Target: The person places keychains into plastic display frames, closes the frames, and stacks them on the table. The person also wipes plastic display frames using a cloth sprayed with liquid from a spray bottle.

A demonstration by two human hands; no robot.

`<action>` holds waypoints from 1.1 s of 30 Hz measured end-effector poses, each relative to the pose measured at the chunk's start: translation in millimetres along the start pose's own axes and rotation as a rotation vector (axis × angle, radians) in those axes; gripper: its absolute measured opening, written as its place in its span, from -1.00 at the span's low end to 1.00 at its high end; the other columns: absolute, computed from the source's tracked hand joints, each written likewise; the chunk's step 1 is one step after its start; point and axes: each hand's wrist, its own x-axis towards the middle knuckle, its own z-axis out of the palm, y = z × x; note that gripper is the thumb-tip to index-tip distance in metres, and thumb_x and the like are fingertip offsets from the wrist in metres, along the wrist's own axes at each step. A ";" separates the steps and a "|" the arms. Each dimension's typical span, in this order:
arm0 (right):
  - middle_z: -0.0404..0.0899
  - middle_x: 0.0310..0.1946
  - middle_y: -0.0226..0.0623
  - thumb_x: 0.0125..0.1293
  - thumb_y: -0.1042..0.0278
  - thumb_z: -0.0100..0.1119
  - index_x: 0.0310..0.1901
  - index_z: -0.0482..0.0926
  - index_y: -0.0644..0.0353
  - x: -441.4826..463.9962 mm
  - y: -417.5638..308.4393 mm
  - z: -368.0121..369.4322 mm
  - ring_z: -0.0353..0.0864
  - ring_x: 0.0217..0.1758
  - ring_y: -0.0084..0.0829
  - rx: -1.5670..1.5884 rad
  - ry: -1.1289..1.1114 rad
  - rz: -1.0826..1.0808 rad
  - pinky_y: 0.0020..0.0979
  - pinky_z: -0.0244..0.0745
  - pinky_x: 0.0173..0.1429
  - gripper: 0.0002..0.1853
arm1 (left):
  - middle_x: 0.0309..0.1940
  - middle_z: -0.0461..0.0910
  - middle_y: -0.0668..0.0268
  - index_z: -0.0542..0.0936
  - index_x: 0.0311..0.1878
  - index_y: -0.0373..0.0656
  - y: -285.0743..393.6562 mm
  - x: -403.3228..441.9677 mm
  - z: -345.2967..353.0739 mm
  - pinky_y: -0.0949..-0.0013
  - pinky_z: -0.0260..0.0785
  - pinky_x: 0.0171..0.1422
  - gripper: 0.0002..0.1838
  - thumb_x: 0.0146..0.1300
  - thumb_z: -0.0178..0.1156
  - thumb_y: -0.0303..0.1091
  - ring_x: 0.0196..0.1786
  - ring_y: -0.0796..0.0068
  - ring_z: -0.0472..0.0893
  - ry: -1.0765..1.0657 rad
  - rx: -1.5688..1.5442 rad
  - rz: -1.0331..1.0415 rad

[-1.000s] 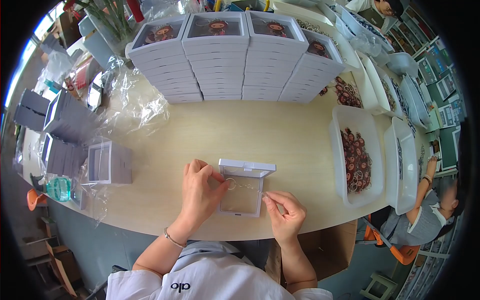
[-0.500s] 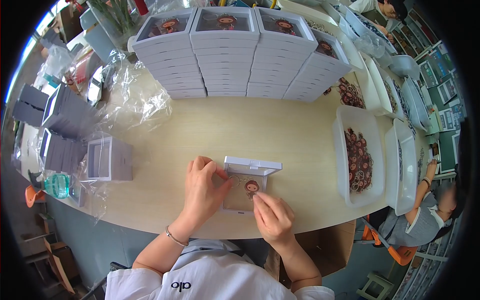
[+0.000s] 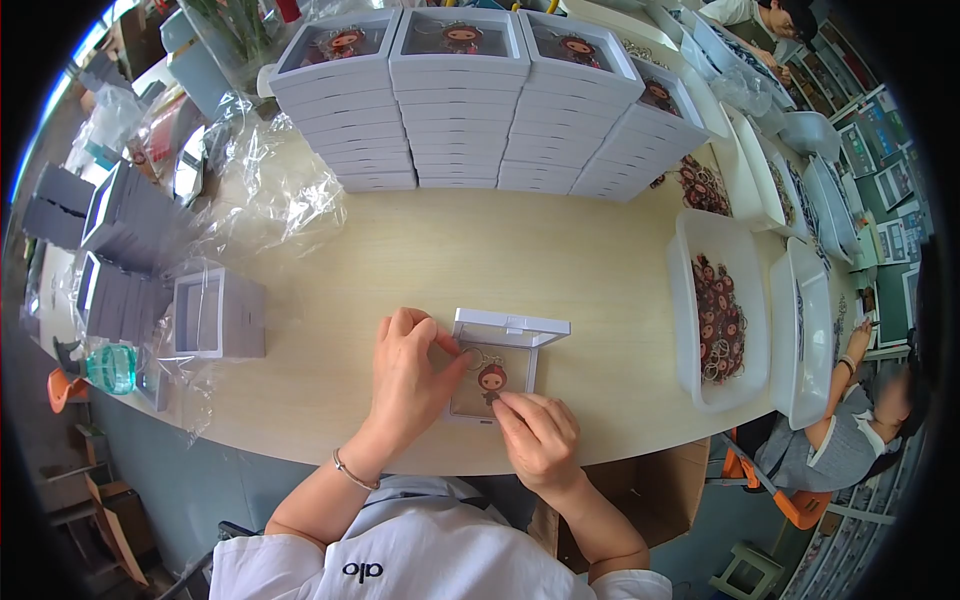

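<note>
An open white-framed display box (image 3: 513, 325) stands in front of me, its lid tilted up along the far edge. Over its base lies a keychain (image 3: 492, 379) with a flat red-hooded doll charm and a metal ring. My left hand (image 3: 412, 378) is at the box's left side, thumb and forefinger closed on the keychain's ring end. From the lower right, my right hand (image 3: 540, 435) pinches the bottom of the charm. The fingertips hide the charm's lower end and part of the ring.
Tall stacks of filled display boxes (image 3: 455, 125) line the back. At right, a white bin (image 3: 683, 330) holds many similar keychains. On the left are more boxes (image 3: 240, 318), plastic wrap (image 3: 290, 195) and a teal bottle (image 3: 112, 370). A co-worker (image 3: 840, 420) sits at far right.
The charm has shifted slightly left over the box base, with my right hand moving left along with it. My left hand has stayed nearly in place at the ring.
</note>
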 end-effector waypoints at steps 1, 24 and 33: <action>0.63 -0.19 -0.23 0.08 0.56 0.31 -0.21 0.65 0.34 0.2 -0.2 -0.5 0.64 -0.20 -0.32 -0.002 -0.009 0.009 -0.35 0.53 -0.16 -0.80 | -0.16 0.48 0.17 0.54 -0.41 -0.18 0.8 0.2 -0.4 0.18 0.35 0.01 -0.75 -0.08 0.47 -0.46 -0.07 0.12 0.43 -0.001 -0.003 -0.001; 0.61 0.06 -0.29 -0.20 0.52 0.59 -0.12 0.48 0.18 12.0 -3.8 1.6 0.47 0.13 -0.19 0.230 -0.029 0.396 -0.20 0.39 0.18 -0.44 | 0.11 0.35 0.15 0.45 -0.08 -0.12 -9.5 -20.3 -36.0 0.11 0.33 0.24 -0.35 -0.31 0.60 -0.47 0.19 0.04 0.33 -0.306 -0.082 0.107; 0.59 0.07 -0.36 -0.14 0.42 0.59 -0.07 0.48 0.12 7.6 -0.7 7.7 0.48 0.12 -0.27 0.219 -0.019 0.365 -0.21 0.29 0.16 -0.44 | 0.11 0.35 0.16 0.46 -0.07 -0.11 -10.9 -19.6 -35.6 0.11 0.31 0.26 -0.34 -0.31 0.60 -0.46 0.21 0.03 0.32 -0.320 -0.091 0.100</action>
